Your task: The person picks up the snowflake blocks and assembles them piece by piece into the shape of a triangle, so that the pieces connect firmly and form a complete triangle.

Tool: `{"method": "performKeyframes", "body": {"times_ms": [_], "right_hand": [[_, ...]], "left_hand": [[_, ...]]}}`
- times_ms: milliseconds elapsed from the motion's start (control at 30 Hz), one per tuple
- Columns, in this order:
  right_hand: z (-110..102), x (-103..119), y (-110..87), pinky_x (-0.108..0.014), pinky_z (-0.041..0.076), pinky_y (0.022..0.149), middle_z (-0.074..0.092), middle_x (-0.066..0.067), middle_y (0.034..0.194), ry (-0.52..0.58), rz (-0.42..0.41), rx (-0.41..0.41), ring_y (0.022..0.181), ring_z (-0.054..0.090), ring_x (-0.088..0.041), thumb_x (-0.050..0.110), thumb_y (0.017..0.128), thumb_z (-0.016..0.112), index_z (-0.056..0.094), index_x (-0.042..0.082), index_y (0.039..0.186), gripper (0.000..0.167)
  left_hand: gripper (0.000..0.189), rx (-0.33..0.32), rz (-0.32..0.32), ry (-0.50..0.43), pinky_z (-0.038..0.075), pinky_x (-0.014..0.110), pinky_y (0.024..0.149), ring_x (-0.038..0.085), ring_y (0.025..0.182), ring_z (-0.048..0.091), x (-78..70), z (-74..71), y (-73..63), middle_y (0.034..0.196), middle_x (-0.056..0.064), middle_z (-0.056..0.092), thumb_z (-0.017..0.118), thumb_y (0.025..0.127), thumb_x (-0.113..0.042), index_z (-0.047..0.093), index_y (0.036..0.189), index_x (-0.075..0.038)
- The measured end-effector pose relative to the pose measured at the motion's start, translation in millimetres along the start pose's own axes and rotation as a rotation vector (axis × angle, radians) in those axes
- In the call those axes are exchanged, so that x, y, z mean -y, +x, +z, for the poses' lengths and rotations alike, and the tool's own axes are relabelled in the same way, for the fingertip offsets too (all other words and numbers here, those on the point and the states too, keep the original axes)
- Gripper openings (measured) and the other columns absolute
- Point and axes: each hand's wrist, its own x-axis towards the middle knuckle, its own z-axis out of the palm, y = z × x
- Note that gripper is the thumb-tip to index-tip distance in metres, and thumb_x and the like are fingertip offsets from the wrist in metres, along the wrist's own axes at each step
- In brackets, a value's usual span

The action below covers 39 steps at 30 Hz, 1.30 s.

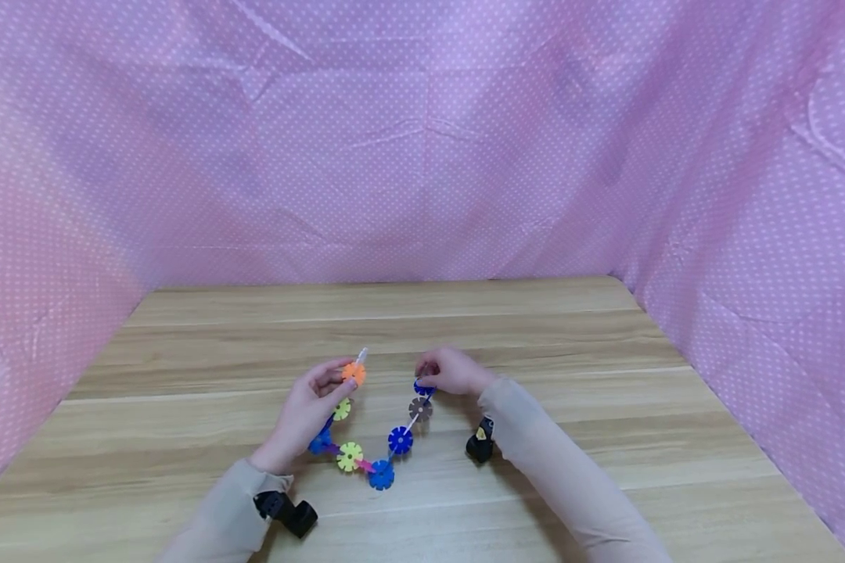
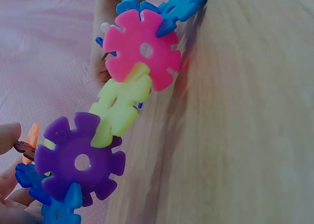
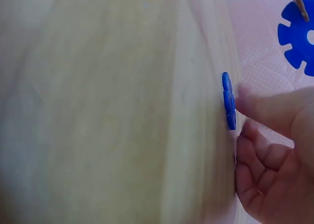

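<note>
My left hand (image 1: 303, 414) pinches an orange notched snowflake disc (image 1: 354, 374) between thumb and fingers. A white disc (image 1: 362, 356) sticks up from it. From there a chain of interlocked discs hangs down and curves round to the right, with yellow (image 1: 350, 457), blue (image 1: 381, 475) and dark blue (image 1: 400, 440) pieces. Close up in the left wrist view are purple (image 2: 54, 180), light yellow (image 2: 120, 103) and pink (image 2: 122, 47) discs. My right hand (image 1: 456, 371), fingers curled, holds a dark blue disc (image 3: 228, 101) at the other end, past a brownish disc (image 1: 420, 408).
The wooden table (image 1: 535, 328) stretches out behind and beside the hands. Pink dotted cloth (image 1: 422, 156) hangs along its back and sides. Black wrist cameras (image 1: 296, 516) jut from both sleeves, low over the tabletop.
</note>
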Motion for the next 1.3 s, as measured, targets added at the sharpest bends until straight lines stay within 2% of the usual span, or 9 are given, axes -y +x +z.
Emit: {"method": "performKeyframes", "body": {"times_ms": [200,300,467,567,667,767,900,1100,1300], "right_hand": [[0,-1,-0.1,-0.030,0.050,0.082,0.065,0.000,0.090,-0.009,0.027,0.015,0.086,0.059,-0.013,0.015,0.079,0.076,0.068,0.010,0.100,0.024],[0,-1,0.5,-0.032,0.050,0.083,0.065,-0.001,0.090,-0.014,0.039,0.018,0.086,0.059,-0.014,0.014,0.079,0.077,0.067,0.010,0.099,0.023],[1,-2,-0.9,-0.027,0.048,0.073,0.061,0.001,0.080,-0.040,0.017,0.004,0.075,0.054,-0.011,0.015,0.083,0.073,0.064,0.008,0.087,0.011],[0,-5,-4.5,-0.025,0.043,0.065,0.053,0.003,0.071,0.004,0.052,-0.020,0.068,0.048,-0.011,0.017,0.087,0.068,0.061,0.009,0.079,0.014],[-1,-8,-11.0,-0.023,0.040,0.061,0.050,0.004,0.069,0.158,0.143,-0.068,0.064,0.045,-0.011,0.019,0.091,0.063,0.062,0.008,0.080,0.016],[-2,-9,-18.0,-0.022,0.040,0.061,0.052,0.003,0.071,0.433,0.211,-0.110,0.064,0.046,-0.011,0.019,0.093,0.059,0.064,0.002,0.090,0.018],[0,-9,-24.2,-0.021,0.046,0.065,0.058,0.001,0.078,0.728,0.186,-0.114,0.066,0.052,-0.010,0.017,0.096,0.053,0.058,-0.010,0.106,0.029],[8,-15,-28.0,-0.020,0.052,0.068,0.063,-0.001,0.083,0.871,0.131,-0.121,0.069,0.057,-0.008,0.014,0.098,0.049,0.051,-0.016,0.107,0.032],[11,-24,-29.0,-0.015,0.043,0.057,0.057,0.003,0.072,0.979,0.193,-0.234,0.062,0.050,-0.005,0.013,0.097,0.050,0.051,-0.009,0.097,0.023]], "left_hand": [[0.038,-0.008,-0.049,0.001,0.052,0.021,0.071,0.027,0.097,0.060,1.1,-1.1,-2.2,0.111,0.013,0.063,0.061,0.093,-0.020,0.054,0.129,-0.009],[0.038,0.003,-0.052,0.002,0.052,0.021,0.072,0.026,0.098,0.060,1.7,-1.2,-3.3,0.112,0.013,0.063,0.061,0.093,-0.020,0.054,0.129,-0.010],[0.038,0.020,-0.045,-0.017,0.052,0.020,0.072,0.027,0.097,0.061,2.9,1.0,-3.7,0.110,0.014,0.064,0.061,0.093,-0.015,0.054,0.129,-0.008],[0.038,0.018,-0.053,-0.027,0.052,0.020,0.071,0.026,0.096,0.061,3.8,2.9,-3.6,0.108,0.014,0.064,0.060,0.093,-0.015,0.054,0.130,-0.009],[0.038,0.001,-0.068,-0.038,0.052,0.020,0.070,0.027,0.094,0.061,5.1,4.5,-3.0,0.108,0.015,0.063,0.060,0.093,-0.016,0.053,0.131,-0.011],[0.039,-0.028,-0.080,-0.070,0.052,0.020,0.070,0.026,0.093,0.061,5.9,6.5,-1.2,0.110,0.017,0.062,0.060,0.094,-0.016,0.052,0.132,-0.012],[0.039,-0.066,-0.093,-0.141,0.053,0.020,0.072,0.023,0.089,0.063,5.3,13.3,2.8,0.110,0.018,0.061,0.058,0.095,-0.013,0.050,0.132,-0.011],[0.037,-0.045,-0.106,-0.236,0.051,0.021,0.072,0.019,0.082,0.063,4.3,31.1,6.7,0.100,0.013,0.062,0.055,0.095,-0.009,0.048,0.131,-0.007],[0.041,0.005,-0.131,-0.288,0.052,0.024,0.079,0.019,0.086,0.065,2.4,47.4,9.0,0.103,0.013,0.064,0.054,0.096,-0.010,0.045,0.136,-0.008]]}}
